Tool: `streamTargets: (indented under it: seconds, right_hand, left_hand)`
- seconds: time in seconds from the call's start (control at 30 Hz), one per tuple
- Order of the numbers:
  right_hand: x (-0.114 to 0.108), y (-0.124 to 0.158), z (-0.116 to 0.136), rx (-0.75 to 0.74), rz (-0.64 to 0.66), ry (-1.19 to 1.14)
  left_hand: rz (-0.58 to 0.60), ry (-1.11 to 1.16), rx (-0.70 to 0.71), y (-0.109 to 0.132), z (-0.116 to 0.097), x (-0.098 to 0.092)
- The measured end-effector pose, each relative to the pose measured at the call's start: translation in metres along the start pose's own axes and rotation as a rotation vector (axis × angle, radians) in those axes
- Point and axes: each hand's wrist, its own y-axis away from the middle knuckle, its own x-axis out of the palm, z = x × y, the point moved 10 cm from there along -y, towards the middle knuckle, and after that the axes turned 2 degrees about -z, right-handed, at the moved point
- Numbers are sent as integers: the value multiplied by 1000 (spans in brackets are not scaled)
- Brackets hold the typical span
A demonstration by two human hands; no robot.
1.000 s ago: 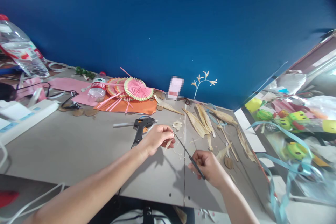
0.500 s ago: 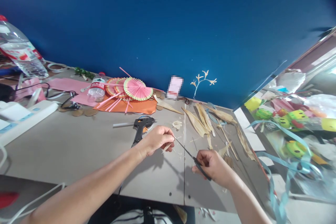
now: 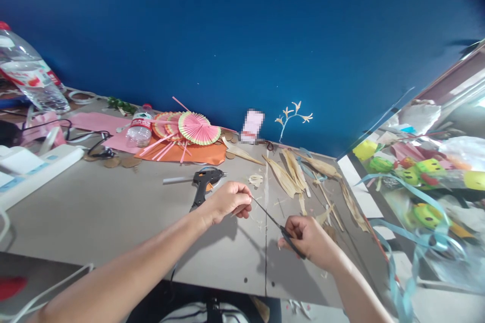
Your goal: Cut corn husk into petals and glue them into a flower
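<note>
The scissors [image 3: 291,243], held above the tabletop [image 3: 132,212], could nick the left hand [image 3: 230,202], whose fingers pinch a barely visible pale strip [image 3: 235,213] at their tip, if the right hand, [image 3: 307,240] fingers curled around the handles, slips. Compared with one second ago, the right hand sits slightly farther right and less strip shows.

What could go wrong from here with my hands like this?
The black-handled tool, seemingly scissors, in your right hand points at the fingertips of your left hand, so a slip might nick them. The glue gun lies close to your left wrist; if it's hot, which I can't tell, brushing it could burn you.
</note>
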Motion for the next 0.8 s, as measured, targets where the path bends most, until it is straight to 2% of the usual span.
streamTargets:
  seconds: [0.33, 0.43, 0.57, 0.8]
  right_hand:
    - [-2, -4, 4, -15, -22, -18]
    - [-2, -5, 4, 9, -43, -67]
    - [-5, -7, 4, 33, -129, -90]
    - [-2, -8, 6, -10, -216, -63]
  left_hand:
    - [-25, 45, -16, -6, -2, -4]
    - [-27, 182, -63, -2, 2, -3]
    - [18, 344, -122, 5, 13, 11]
    - [-222, 535, 47, 8, 12, 8]
